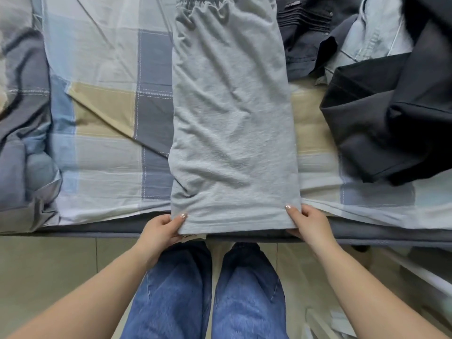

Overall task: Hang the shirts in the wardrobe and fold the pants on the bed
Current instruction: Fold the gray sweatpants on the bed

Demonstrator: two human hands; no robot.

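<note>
The near hem corners of the light grey, elastic-waisted cotton pants point(232, 118), laid lengthwise on the checked bedsheet point(102, 69), are pinched by the left hand point(162, 228) and right hand point(307, 222).

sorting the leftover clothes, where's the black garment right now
In the head view the black garment lies crumpled on the bed's right side, just right of the grey pants, overlapping a light blue shirt.

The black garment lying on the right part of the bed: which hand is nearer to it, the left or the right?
Right. The right hand pinches the near right corner of the grey pants, below and left of the black garment. The left hand holds the other corner, farther away.
</note>
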